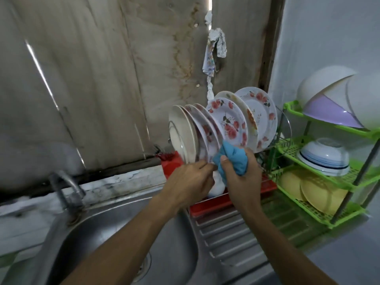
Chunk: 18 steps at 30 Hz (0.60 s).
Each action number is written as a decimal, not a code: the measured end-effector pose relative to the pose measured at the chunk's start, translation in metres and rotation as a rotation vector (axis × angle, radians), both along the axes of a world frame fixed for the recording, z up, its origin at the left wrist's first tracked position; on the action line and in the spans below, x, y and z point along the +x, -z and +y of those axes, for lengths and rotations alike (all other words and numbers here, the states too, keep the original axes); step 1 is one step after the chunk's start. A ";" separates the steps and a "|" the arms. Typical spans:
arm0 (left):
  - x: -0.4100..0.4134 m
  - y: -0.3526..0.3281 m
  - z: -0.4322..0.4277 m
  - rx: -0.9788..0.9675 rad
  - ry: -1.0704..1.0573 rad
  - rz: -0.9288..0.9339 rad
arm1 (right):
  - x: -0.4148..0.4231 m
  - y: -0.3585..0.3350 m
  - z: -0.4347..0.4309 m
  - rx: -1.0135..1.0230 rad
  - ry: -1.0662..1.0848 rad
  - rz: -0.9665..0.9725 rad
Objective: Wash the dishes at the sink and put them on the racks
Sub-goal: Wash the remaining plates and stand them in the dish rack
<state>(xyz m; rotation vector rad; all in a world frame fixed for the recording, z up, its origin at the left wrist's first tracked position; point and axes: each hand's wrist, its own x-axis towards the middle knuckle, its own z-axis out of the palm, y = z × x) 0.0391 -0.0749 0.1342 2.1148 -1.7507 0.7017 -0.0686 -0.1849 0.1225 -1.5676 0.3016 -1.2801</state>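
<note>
Left grip (190,178), mid-frame: its fingertips smear into the rims of the upright floral plates (205,136), so what they touch can't be told. Right grip (240,182) is bunched round the crumpled blue cloth (236,157), and the fingers are buried in it. Between them a smooth white object (218,188) peeks out, mostly covered and unidentifiable. The red plastic tray (207,204) disappears behind both wrists. At left, the steel tap (67,188) is a blur. Lower centre, the sink drain (145,266) sits half behind the forearm. Far right, the green plastic rack (287,150) and the big white-and-lilac bowl (329,85) are soft and clipped by the edge.
</note>
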 end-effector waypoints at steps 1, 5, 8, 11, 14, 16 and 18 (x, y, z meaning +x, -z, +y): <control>0.002 0.004 0.016 0.001 -0.022 0.008 | 0.003 0.006 0.014 0.016 -0.047 0.008; 0.020 0.032 0.112 0.028 -0.164 0.089 | 0.025 0.035 0.095 0.096 -0.266 0.125; 0.029 0.054 0.195 0.031 -0.272 0.169 | 0.044 0.055 0.163 0.126 -0.364 0.219; 0.038 0.076 0.281 0.019 -0.374 0.240 | 0.061 0.076 0.234 0.139 -0.470 0.362; 0.052 0.102 0.367 0.051 -0.525 0.348 | 0.081 0.101 0.304 0.145 -0.579 0.515; 0.066 0.123 0.422 0.041 -0.644 0.469 | 0.095 0.115 0.350 0.147 -0.653 0.564; 0.081 0.149 0.474 0.017 -0.776 0.583 | 0.107 0.129 0.394 0.132 -0.710 0.602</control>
